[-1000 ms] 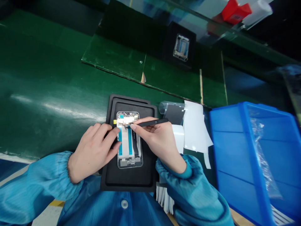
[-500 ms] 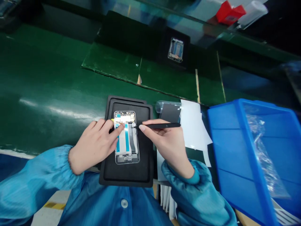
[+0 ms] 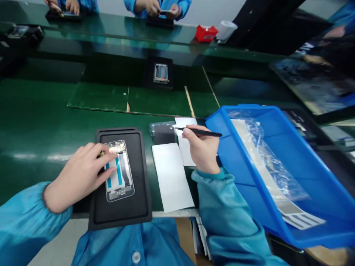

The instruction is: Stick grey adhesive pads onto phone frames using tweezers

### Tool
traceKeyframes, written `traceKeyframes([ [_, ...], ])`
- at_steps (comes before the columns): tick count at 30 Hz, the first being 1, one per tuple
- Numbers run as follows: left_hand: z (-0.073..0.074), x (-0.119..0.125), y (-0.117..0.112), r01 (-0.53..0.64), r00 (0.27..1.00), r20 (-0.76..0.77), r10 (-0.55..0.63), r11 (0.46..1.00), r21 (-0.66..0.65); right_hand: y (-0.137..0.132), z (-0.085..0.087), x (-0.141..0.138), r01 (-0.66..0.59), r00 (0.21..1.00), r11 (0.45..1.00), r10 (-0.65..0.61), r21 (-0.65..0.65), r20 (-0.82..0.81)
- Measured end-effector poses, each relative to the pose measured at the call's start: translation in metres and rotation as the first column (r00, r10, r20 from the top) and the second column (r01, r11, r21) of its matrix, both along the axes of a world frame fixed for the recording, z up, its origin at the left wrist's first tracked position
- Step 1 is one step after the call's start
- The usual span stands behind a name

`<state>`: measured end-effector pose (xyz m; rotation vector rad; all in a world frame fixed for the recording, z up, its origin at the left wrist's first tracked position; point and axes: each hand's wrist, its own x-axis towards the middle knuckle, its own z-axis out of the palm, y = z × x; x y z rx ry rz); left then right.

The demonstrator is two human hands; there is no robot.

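Observation:
My left hand (image 3: 79,177) lies with spread fingers across the upper part of an open phone frame (image 3: 121,186), which has blue strips and a dark ribbon inside. The phone frame sits on a black rubber mat (image 3: 140,166). A small yellow tag (image 3: 101,153) shows beside my fingers. My right hand (image 3: 202,149) is raised to the right of the mat, pinching black tweezers (image 3: 201,132). Their tip points left, above a white paper sheet (image 3: 184,140) and away from the phone frame.
A blue plastic bin (image 3: 277,177) with a clear bag and a white strip stands tilted at right. A white sheet (image 3: 172,177) lies beside the mat on the green bench (image 3: 36,122). Co-workers' hands (image 3: 154,9) work across the bench, near a red box (image 3: 205,33).
My right hand has lifted away from the phone frame to the right, carrying the tweezers. The view has tilted upward, showing more of the far bench. My left hand stays on the frame.

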<state>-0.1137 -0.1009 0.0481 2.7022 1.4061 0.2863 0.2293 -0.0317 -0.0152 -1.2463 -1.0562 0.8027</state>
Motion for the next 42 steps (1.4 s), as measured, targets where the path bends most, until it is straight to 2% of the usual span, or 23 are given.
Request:
traceKeyframes([
  [3,0.01,0.049,0.041,-0.004,0.989,0.146,0.013,0.998,-0.061,0.015,-0.009,0.009,0.01,1.0,0.999,-0.009,0.036,-0.006],
  [5,0.008,0.087,0.071,-0.026,0.984,0.173,0.053,0.987,-0.156,0.018,-0.013,0.011,0.025,1.0,0.999,-0.025,0.045,-0.009],
  [8,-0.005,0.135,0.109,-0.097,0.976,0.165,0.14,0.964,-0.248,0.015,-0.014,0.011,0.032,0.999,0.998,-0.033,0.058,0.009],
  [11,-0.02,0.156,0.13,-0.137,0.968,0.165,0.191,0.946,-0.294,0.009,-0.012,0.008,0.001,0.999,0.998,-0.004,0.062,0.037],
  [15,-0.029,0.158,0.134,-0.151,0.951,0.208,0.23,0.93,-0.334,0.005,-0.009,0.003,-0.051,0.998,0.998,0.05,0.048,0.03],
  [22,-0.025,0.162,0.117,-0.124,0.93,0.294,0.221,0.941,-0.316,0.0,-0.006,0.0,-0.075,0.997,0.992,0.072,0.098,0.034],
  [27,-0.029,0.165,0.112,-0.11,0.912,0.344,0.222,0.943,-0.315,-0.004,-0.008,0.0,-0.128,0.989,0.983,0.118,0.134,0.086],
  [34,-0.031,0.164,0.112,-0.045,0.931,0.333,0.152,0.95,-0.31,-0.003,-0.008,0.0,-0.13,0.984,0.983,0.113,0.13,0.134],
  [42,-0.03,0.166,0.112,-0.035,0.942,0.305,0.141,0.944,-0.328,-0.002,-0.01,0.0,-0.134,0.985,0.972,0.11,0.191,0.135],
])
